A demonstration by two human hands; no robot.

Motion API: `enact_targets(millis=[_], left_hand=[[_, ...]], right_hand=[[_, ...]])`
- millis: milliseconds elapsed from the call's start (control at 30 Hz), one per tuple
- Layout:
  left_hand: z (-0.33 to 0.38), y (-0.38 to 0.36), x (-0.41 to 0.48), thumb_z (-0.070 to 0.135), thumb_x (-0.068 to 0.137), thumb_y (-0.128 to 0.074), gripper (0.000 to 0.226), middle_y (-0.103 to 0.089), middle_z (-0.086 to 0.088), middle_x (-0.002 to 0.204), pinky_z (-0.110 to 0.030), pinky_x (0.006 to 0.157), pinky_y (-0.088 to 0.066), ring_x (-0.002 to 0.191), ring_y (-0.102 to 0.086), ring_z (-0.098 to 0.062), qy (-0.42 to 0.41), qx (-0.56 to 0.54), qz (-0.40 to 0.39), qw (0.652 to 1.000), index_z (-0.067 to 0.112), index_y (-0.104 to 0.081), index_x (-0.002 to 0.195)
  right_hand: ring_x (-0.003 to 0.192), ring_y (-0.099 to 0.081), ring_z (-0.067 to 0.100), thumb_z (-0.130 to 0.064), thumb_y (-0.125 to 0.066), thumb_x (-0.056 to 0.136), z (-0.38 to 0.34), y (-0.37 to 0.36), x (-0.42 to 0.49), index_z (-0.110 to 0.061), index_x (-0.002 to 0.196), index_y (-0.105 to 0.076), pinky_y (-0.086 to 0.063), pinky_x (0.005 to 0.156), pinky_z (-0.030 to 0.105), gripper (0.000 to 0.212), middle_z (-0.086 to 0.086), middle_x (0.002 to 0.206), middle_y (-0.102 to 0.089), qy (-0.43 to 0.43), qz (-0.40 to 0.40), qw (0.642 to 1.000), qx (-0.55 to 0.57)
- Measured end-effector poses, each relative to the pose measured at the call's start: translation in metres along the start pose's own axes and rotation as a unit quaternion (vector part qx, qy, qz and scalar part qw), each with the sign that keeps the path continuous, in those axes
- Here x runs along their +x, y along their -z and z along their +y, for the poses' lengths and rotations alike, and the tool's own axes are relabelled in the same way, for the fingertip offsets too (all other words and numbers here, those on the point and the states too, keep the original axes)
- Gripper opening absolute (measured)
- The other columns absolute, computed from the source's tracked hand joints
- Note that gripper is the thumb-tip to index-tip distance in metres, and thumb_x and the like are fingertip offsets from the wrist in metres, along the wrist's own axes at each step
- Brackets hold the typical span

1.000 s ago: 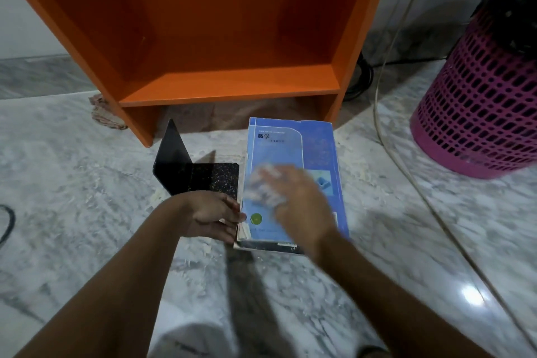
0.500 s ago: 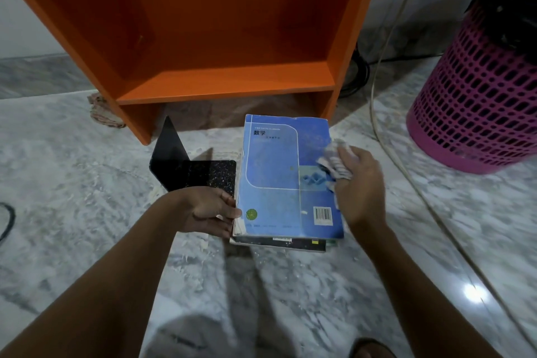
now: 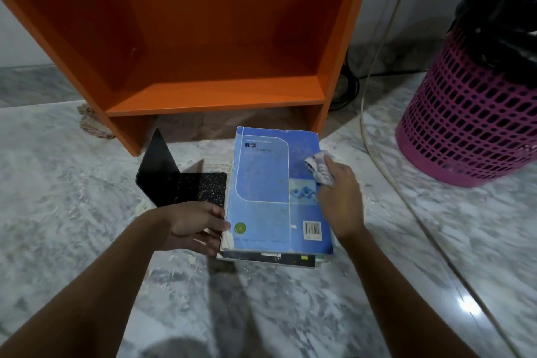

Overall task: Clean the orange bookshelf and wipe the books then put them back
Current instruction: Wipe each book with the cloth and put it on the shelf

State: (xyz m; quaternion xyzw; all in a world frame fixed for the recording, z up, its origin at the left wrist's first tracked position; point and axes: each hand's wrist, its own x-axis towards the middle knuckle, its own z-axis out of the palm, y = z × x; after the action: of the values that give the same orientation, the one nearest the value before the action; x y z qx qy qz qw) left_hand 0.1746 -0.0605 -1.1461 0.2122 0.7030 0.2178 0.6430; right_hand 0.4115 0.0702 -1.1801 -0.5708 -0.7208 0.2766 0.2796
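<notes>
A blue book [image 3: 267,189] lies face up on top of a small stack of books [image 3: 270,258] on the marble floor, just in front of the empty orange bookshelf [image 3: 215,96]. My right hand [image 3: 341,200] holds a crumpled white cloth [image 3: 318,167] against the book's right edge. The fingers of my left hand [image 3: 194,227] grip the stack's left edge near the front corner, thumb on the blue cover.
A black metal bookend [image 3: 180,183] stands left of the stack. A pink perforated basket [image 3: 467,122] with a black bag sits at the right. A pale cable [image 3: 374,136] runs along the floor between the books and the basket. A rag [image 3: 90,122] lies by the shelf's left foot.
My right hand swept the cloth from the middle of the blue cover to its right edge, then slightly further away from me. My left hand stayed on the stack's left edge.
</notes>
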Motion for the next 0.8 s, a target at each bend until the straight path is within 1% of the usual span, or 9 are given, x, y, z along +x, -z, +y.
enact_targets(millis=[100,167,267,433,567,633,700,733,800], left_hand=[[0.008,-0.003,0.002,0.017,0.095,-0.062,0.016,-0.073,-0.015,0.103,-0.044,0.089,-0.054,0.086,-0.063,-0.028,-0.025,-0.009,0.025,0.999,0.005,-0.065,0.105],[0.012,-0.005,0.005,0.023,0.095,-0.064,0.018,-0.074,-0.014,0.103,-0.041,0.077,-0.056,0.088,-0.068,-0.029,-0.036,-0.011,0.058,0.998,0.006,-0.065,0.100],[0.015,-0.005,0.013,0.029,0.092,-0.067,0.035,-0.073,-0.016,0.101,-0.036,0.064,-0.057,0.089,-0.071,-0.031,-0.040,0.024,0.122,0.991,-0.002,-0.065,0.108],[0.017,0.000,0.014,0.042,0.083,-0.075,0.041,-0.069,-0.018,0.099,-0.047,0.085,-0.055,0.088,-0.067,-0.031,-0.064,0.047,0.226,0.971,0.001,-0.068,0.087],[0.024,0.005,0.003,0.033,0.085,-0.074,0.028,-0.073,-0.013,0.096,-0.046,0.079,-0.058,0.086,-0.070,-0.031,-0.117,-0.031,0.237,0.964,0.007,-0.069,0.095],[0.037,0.008,-0.006,0.029,0.088,-0.071,0.028,-0.073,-0.018,0.096,-0.042,0.076,-0.056,0.086,-0.070,-0.030,-0.142,-0.026,0.227,0.963,0.002,-0.065,0.093],[0.055,0.010,-0.019,0.031,0.090,-0.068,0.036,-0.072,-0.021,0.099,-0.047,0.082,-0.054,0.090,-0.070,-0.034,-0.170,0.011,0.233,0.957,-0.004,-0.061,0.094],[0.066,0.010,-0.027,0.032,0.091,-0.067,0.036,-0.071,-0.020,0.098,-0.046,0.082,-0.054,0.090,-0.070,-0.036,-0.191,0.038,0.242,0.951,-0.003,-0.060,0.092],[0.090,0.007,-0.046,0.032,0.093,-0.063,0.031,-0.068,-0.017,0.087,-0.040,0.070,-0.052,0.080,-0.068,-0.034,-0.230,0.135,0.272,0.924,0.003,-0.056,0.082]], right_hand=[[0.114,-0.049,0.028,0.005,-0.051,0.077,-0.004,-0.008,-0.008,-0.020,0.144,-0.046,-0.046,0.094,0.042,0.071,0.007,0.132,-0.050,0.013,-0.015,1.000,-0.006],[0.118,-0.044,0.026,0.005,-0.051,0.078,-0.007,-0.009,-0.009,-0.019,0.143,-0.047,-0.043,0.098,0.038,0.070,0.006,0.137,-0.048,0.037,-0.015,0.999,-0.037],[0.124,-0.038,0.022,0.006,-0.050,0.079,-0.013,-0.011,-0.011,-0.021,0.144,-0.045,-0.035,0.102,0.027,0.071,0.002,0.147,-0.042,0.062,-0.035,0.995,-0.071],[0.133,-0.031,0.017,0.007,-0.049,0.081,-0.025,-0.014,-0.015,-0.022,0.145,-0.045,-0.033,0.103,0.022,0.070,-0.002,0.147,-0.041,0.100,-0.092,0.987,-0.082],[0.131,-0.035,0.020,0.007,-0.049,0.081,-0.032,-0.017,-0.006,-0.020,0.143,-0.048,-0.038,0.106,0.027,0.067,0.001,0.143,-0.043,0.119,-0.141,0.981,-0.060],[0.126,-0.040,0.019,0.008,-0.048,0.081,-0.033,-0.018,0.003,-0.020,0.140,-0.052,-0.038,0.098,0.016,0.065,0.002,0.137,-0.048,0.110,-0.150,0.982,-0.031],[0.119,-0.048,0.019,0.010,-0.045,0.084,-0.037,-0.015,0.011,-0.015,0.136,-0.055,-0.036,0.081,-0.001,0.060,0.006,0.130,-0.052,0.073,-0.145,0.986,0.039],[0.115,-0.051,0.018,0.011,-0.044,0.085,-0.040,-0.011,0.014,-0.013,0.135,-0.056,-0.036,0.076,-0.002,0.057,0.007,0.128,-0.053,0.052,-0.134,0.986,0.079],[0.114,-0.054,0.018,0.011,-0.046,0.084,-0.047,0.000,0.021,-0.013,0.134,-0.058,-0.040,0.083,0.007,0.056,0.005,0.126,-0.057,0.045,-0.085,0.988,0.123]])
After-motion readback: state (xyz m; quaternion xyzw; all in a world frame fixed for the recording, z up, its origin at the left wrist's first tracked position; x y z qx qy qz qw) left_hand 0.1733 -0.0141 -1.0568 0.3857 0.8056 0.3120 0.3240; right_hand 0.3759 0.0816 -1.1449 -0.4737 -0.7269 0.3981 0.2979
